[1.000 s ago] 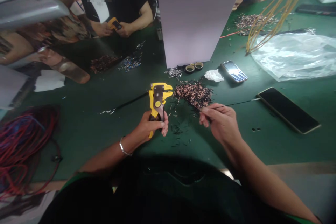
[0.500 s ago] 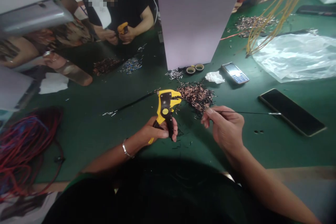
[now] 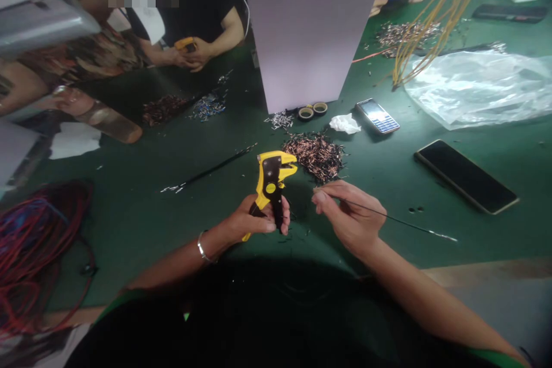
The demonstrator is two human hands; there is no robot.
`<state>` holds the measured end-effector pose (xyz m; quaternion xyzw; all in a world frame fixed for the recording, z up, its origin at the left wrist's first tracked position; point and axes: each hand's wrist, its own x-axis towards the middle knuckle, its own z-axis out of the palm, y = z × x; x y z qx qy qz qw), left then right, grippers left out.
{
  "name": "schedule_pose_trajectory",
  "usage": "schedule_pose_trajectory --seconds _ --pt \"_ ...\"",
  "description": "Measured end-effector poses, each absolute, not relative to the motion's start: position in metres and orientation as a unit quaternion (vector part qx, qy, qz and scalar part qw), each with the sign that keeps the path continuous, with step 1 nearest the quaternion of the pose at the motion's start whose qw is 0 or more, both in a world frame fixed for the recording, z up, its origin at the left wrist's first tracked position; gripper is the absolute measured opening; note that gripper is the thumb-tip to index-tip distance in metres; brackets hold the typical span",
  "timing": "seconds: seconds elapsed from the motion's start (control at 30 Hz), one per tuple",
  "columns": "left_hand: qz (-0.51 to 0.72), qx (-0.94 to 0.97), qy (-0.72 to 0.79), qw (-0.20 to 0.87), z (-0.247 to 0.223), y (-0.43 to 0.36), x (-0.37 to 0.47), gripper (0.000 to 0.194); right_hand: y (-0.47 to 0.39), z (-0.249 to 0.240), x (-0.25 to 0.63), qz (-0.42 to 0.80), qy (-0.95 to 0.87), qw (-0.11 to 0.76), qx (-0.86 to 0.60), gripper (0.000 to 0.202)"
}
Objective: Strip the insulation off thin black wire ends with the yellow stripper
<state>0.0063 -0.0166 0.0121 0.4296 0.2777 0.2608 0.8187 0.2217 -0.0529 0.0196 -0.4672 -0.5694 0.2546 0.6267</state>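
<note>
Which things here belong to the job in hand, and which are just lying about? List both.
Belonging, it seems: yellow-and-black tool (left hand), black wire (right hand), bundle of black wires, pile of coppery clippings.

Just lying about, likely: dark-screened phone, keypad phone, crumpled white tissue.

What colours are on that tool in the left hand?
The tool is yellow and black, seen in the head view.

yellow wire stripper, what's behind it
Behind the yellow wire stripper, the green table shows and, past its jaws, a pile of coppery scraps. What the tool and left hand cover can't be seen.
</note>
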Motion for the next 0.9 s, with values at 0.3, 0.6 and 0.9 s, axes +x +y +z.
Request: schedule_pose_trajectory --seconds 0.3,0.6,0.9 --pt "0.252 0.474 0.300 0.789 0.0134 -0.0193 0.0070 0.032 -0.0546 0.0227 0.2181 0.210 -0.617 0.616 -0.443 0.015" --pt "0.274 0.494 0.327 0.757 0.0114 -0.0224 0.0082 0.029 -0.0549 0.0228 0.2182 0.182 -0.644 0.607 -0.428 0.014" --pt "0.281 0.515 0.364 0.723 0.0070 -0.0253 0.0087 0.025 -0.0554 0.0219 0.2167 0.195 -0.638 0.605 -0.435 0.014"
